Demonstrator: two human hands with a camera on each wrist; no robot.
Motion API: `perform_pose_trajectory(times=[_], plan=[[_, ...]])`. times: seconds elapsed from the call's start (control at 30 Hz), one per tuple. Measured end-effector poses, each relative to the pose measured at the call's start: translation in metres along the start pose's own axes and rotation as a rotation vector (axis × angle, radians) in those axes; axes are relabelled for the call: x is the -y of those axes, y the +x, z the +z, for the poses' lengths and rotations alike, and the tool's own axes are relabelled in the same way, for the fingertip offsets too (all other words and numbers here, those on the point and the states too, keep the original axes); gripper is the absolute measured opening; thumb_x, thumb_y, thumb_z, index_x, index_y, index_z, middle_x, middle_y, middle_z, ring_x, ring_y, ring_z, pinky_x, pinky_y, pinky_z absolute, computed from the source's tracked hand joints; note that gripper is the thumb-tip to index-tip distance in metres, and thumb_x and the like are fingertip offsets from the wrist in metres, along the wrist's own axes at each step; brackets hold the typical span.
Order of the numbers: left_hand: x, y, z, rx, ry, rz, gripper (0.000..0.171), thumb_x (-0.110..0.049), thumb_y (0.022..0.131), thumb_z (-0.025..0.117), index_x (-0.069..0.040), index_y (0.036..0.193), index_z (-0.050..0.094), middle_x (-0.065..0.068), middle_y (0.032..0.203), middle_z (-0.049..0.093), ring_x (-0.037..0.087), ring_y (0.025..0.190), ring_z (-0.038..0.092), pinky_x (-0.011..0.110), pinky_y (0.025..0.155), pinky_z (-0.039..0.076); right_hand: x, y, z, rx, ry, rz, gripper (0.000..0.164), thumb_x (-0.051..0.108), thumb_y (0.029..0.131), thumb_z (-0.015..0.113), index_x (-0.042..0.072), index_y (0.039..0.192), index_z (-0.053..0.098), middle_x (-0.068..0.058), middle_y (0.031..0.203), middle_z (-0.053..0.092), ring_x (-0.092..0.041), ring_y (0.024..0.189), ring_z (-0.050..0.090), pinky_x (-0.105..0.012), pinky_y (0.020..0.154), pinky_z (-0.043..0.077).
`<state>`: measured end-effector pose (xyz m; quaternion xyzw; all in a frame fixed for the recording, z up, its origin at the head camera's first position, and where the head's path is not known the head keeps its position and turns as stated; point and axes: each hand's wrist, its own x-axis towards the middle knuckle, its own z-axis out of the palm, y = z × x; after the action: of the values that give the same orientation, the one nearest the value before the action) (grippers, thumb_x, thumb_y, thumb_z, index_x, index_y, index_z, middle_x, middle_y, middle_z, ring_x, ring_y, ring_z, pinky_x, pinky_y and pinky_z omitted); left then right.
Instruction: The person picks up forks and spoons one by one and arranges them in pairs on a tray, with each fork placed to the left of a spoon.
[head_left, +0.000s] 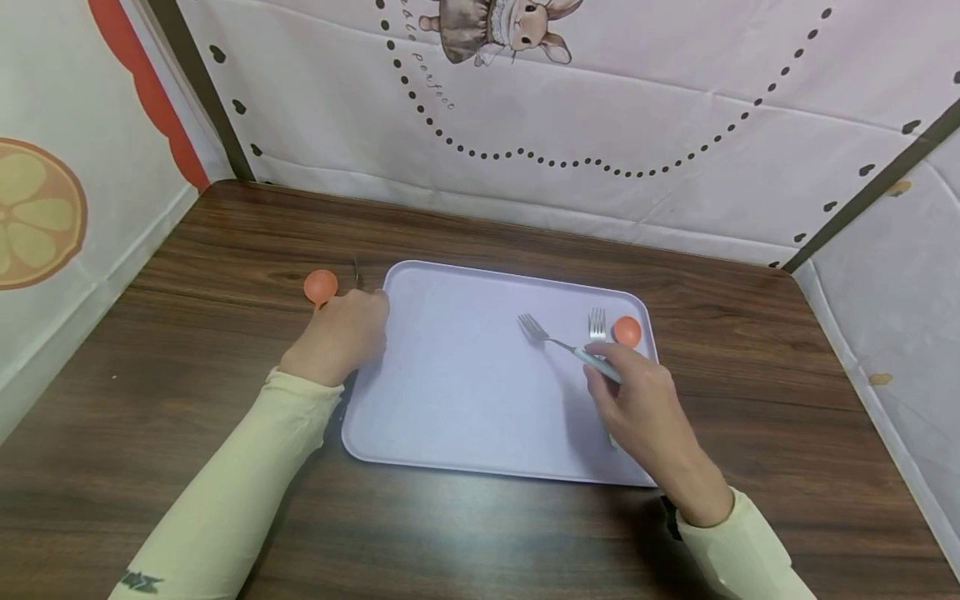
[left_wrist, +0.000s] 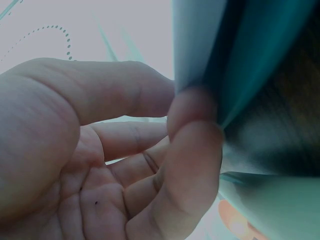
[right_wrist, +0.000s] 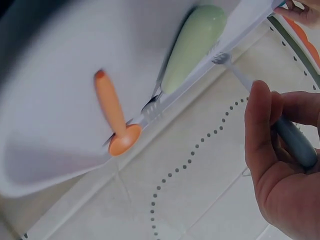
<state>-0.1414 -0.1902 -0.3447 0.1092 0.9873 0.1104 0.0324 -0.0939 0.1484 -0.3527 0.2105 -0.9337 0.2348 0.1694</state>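
Head view, right of centre: a fork (head_left: pixel 585 357) hangs above the lilac tray (head_left: pixel 450 375), pinched between the thumb and fingers of the right hand (head_left: pixel 648 410), its tines pointing to the upper left of the frame. A slim metal neck runs into a blue-grey handle, which the right wrist view shows as thick, rounded and smooth. I judge it light and stiff, hard to damage, with most of its weight probably in the handle; that smooth surface could roll or twist in a loose pinch. The front of the handle, just behind the neck, looks the best hold, leaving the tines free. A second fork (head_left: pixel 597 321) lies on the tray near its right edge, beside an orange spoon (head_left: pixel 627 332); both should lift most easily by the handle. Left of centre, the left hand (head_left: pixel 341 337) is at the tray's left rim with its fingers bent; I cannot tell whether they pinch the rim or something next to it. Another orange spoon (head_left: pixel 321 286) lies just beside that hand on the table (head_left: pixel 150 350). The tray seems rigid, best taken by its raised rim.
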Motion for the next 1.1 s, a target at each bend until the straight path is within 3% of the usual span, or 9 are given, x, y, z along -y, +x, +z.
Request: perform_pose_trajectory(times=[0.3, 0.47, 0.77, 0.87, 1.1], plan=[[0.000, 0.000, 0.001, -0.001, 0.011, 0.012, 0.008, 0.004, 0.079, 0.042, 0.001, 0.078, 0.050, 0.014, 0.061, 0.049, 0.029, 0.052, 0.048, 0.044, 0.044, 0.041, 0.010, 0.004, 0.008, -0.006, -0.026, -0.019, 0.018, 0.011, 0.082, 0.065, 0.006, 0.097, 0.059, -0.001, 0.067, 0.054, -0.015, 0.057, 0.045, -0.033, 0.050, 0.043], [-0.001, 0.001, 0.000, 0.005, 0.011, 0.009, 0.009, 0.004, 0.078, 0.042, 0.001, 0.079, 0.050, 0.015, 0.062, 0.050, 0.030, 0.054, 0.049, 0.046, 0.046, 0.042, 0.019, 0.005, 0.012, 0.058, -0.029, 0.007, 0.020, 0.013, 0.082, 0.066, 0.008, 0.099, 0.057, -0.001, 0.068, 0.056, -0.013, 0.055, 0.044, -0.030, 0.048, 0.042], [0.000, 0.001, 0.000, -0.001, 0.010, 0.014, 0.008, 0.004, 0.077, 0.042, 0.000, 0.076, 0.049, 0.015, 0.062, 0.050, 0.031, 0.054, 0.050, 0.048, 0.046, 0.042, 0.034, 0.001, 0.019, 0.165, -0.048, -0.024, 0.030, 0.008, 0.075, 0.067, 0.003, 0.104, 0.062, -0.009, 0.085, 0.063, -0.017, 0.070, 0.054, -0.037, 0.059, 0.050], [0.000, 0.001, 0.001, 0.000, 0.011, 0.017, 0.008, 0.003, 0.077, 0.042, 0.001, 0.078, 0.050, 0.015, 0.063, 0.050, 0.031, 0.054, 0.050, 0.048, 0.046, 0.043, 0.038, 0.000, 0.021, 0.190, -0.051, -0.037, 0.031, 0.010, 0.074, 0.068, 0.003, 0.104, 0.063, -0.005, 0.079, 0.060, -0.014, 0.065, 0.050, -0.032, 0.053, 0.047], [0.001, 0.002, 0.001, 0.001, 0.015, 0.012, 0.009, 0.002, 0.077, 0.043, 0.001, 0.080, 0.051, 0.017, 0.065, 0.052, 0.032, 0.056, 0.051, 0.049, 0.047, 0.043, 0.042, -0.003, 0.028, 0.185, -0.082, -0.128, 0.014, 0.015, 0.075, 0.066, 0.008, 0.084, 0.059, 0.002, 0.063, 0.042, -0.014, 0.053, 0.038, -0.029, 0.044, 0.036]])
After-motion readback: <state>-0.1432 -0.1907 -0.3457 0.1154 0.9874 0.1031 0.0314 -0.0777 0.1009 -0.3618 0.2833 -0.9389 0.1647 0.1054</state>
